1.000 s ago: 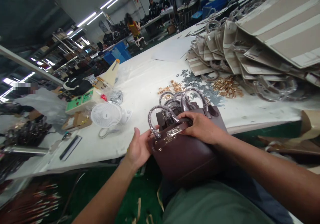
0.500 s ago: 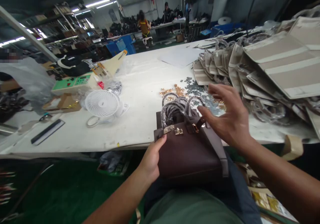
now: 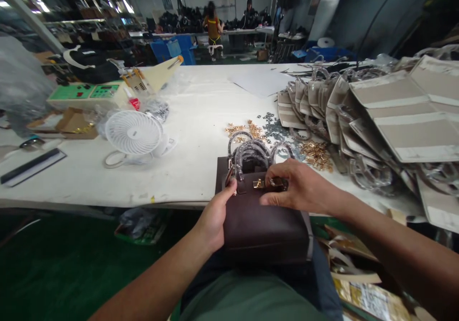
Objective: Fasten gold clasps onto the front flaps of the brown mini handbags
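A dark brown handbag [image 3: 265, 230] rests on my lap against the table edge, its front facing me. Plastic wrap covers its looped handles [image 3: 251, 151]. My left hand [image 3: 214, 218] grips the upper left of the bag, thumb on the front beside a small strap with a metal fitting. At the top right, my right hand [image 3: 303, 186] curls its fingers round a short dark strap [image 3: 278, 182], thumb low against the bag's front. Between the hands sits a gold clasp [image 3: 258, 183]. My fingers partly hide the strap's end.
Gold fittings [image 3: 317, 156] and grey metal pieces [image 3: 274, 127] lie scattered on the white table [image 3: 193, 120]. Stacked beige bag panels [image 3: 405, 115] crowd the right side. A white fan [image 3: 133, 132] and a green-topped machine [image 3: 86, 91] stand left. Two people are in the background.
My right hand has come down and left from above the bag onto its strap, and its fingers have closed. My left hand still holds the bag; the view has shifted slightly.
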`<state>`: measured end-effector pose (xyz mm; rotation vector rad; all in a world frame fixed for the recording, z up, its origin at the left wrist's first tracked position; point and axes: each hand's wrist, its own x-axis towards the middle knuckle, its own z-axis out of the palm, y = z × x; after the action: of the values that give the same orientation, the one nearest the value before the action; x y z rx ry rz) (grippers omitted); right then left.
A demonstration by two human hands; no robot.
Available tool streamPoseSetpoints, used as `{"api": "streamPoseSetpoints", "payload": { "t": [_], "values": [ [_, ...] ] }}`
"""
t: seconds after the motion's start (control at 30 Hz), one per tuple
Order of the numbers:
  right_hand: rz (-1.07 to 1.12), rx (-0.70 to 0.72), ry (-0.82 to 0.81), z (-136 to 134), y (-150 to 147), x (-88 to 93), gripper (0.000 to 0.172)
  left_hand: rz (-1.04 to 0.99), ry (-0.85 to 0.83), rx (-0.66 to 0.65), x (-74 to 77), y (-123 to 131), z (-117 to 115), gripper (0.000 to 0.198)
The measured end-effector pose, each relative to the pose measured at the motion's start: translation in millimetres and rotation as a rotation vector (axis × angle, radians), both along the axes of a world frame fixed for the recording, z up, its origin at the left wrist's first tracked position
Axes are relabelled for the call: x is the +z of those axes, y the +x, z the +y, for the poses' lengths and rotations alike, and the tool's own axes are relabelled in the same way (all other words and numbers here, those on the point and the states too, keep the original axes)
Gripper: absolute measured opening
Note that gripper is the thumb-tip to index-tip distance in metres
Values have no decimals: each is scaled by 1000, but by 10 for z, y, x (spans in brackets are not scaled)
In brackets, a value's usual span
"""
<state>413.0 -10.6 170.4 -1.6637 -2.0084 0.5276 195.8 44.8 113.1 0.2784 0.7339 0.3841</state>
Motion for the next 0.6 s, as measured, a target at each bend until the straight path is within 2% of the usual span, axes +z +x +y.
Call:
{"api": "streamPoseSetpoints", "payload": {
  "t": [0.1, 0.23, 0.4, 0.6],
  "values": [
    [129, -57, 36, -7, 45, -85, 8, 6, -22, 10, 6, 32, 41, 49],
    [92, -8, 9, 78, 145, -124, 16, 15, -38, 6, 11, 82, 61, 48],
    [12, 179, -38, 198, 252, -87, 15, 25, -49, 20, 28, 107, 65, 46],
    [-47, 231, 78, 200, 257, -221, 18, 2, -76, 36, 18, 127, 88, 43]
  ]
}}
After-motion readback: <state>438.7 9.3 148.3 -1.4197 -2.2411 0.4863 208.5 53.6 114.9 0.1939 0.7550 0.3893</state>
